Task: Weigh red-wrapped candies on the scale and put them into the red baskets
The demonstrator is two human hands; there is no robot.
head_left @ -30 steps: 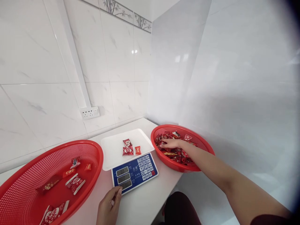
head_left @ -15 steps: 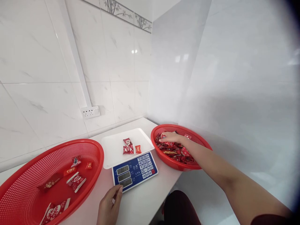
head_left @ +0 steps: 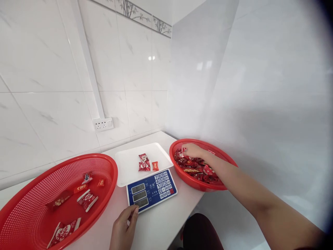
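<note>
My left hand rests at the near left corner of a blue-and-white digital scale, its thumb and forefinger pressed together against the edge. On the scale's white tray lie two dark red candy packets and a small orange-red one. My right hand reaches into the right red basket, which holds a heap of wrapped candies. Its fingers are bent around a red-and-white wrapped candy at the far left of the heap; the fingertips are partly hidden.
A larger red basket stands on the left with several wrapped candies, including a white-edged red packet. All stand on a white table in a tiled corner. A power socket is on the wall. My knee shows below the table edge.
My right hand has shifted slightly within the right basket, its fingers drawing in around a candy. My left hand stays at the scale's corner. The whole view has moved a little.
</note>
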